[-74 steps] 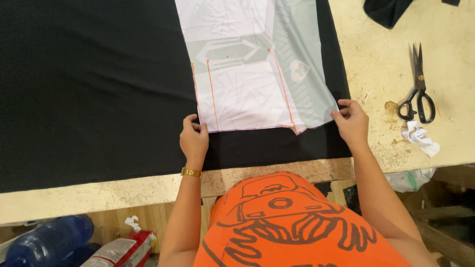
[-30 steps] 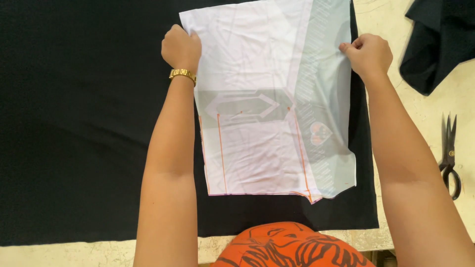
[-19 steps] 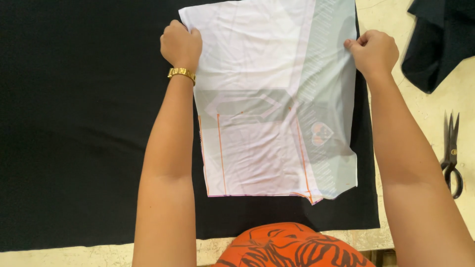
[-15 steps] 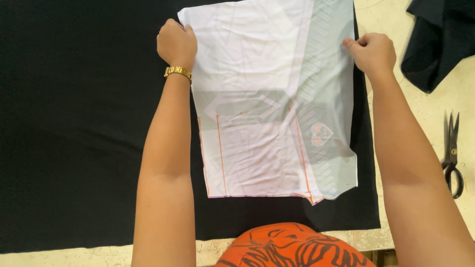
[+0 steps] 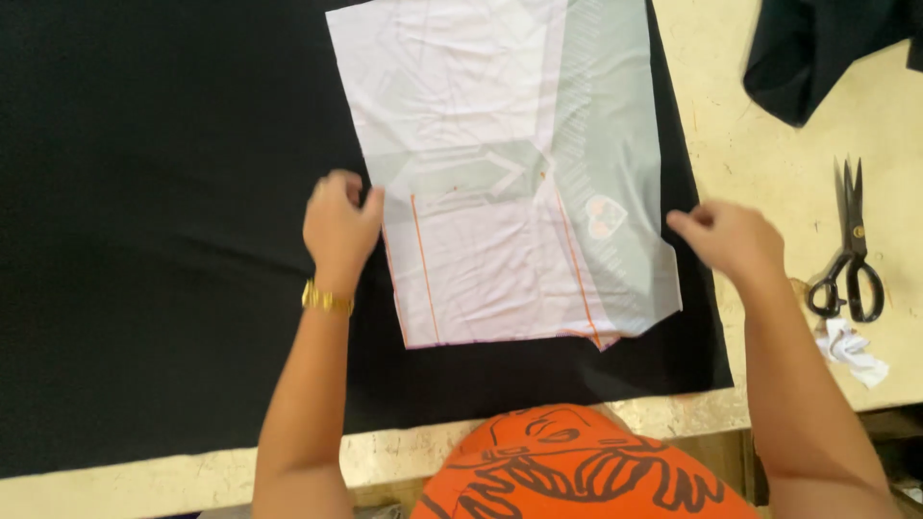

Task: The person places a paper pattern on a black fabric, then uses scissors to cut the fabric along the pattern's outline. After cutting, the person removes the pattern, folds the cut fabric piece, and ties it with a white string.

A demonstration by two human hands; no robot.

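A white and pale grey fabric piece (image 5: 500, 173) with orange lines lies flat on a large black cloth (image 5: 163, 221) spread over the table. My left hand (image 5: 338, 226), with a gold bracelet at the wrist, rests at the piece's left edge, fingers curled and touching it. My right hand (image 5: 729, 238) is blurred at the piece's right edge, over the black cloth; whether it touches the piece is unclear. Neither hand lifts anything.
Black-handled scissors (image 5: 851, 255) lie on the bare beige tabletop (image 5: 769, 163) to the right, with a crumpled white scrap (image 5: 851, 348) below them. A dark fabric heap (image 5: 817, 48) sits at the top right. The table's front edge runs just before my orange shirt.
Both hands have slid from the fabric piece's upper corners down toward me along its side edges. The piece lies flat and has hardly shifted.
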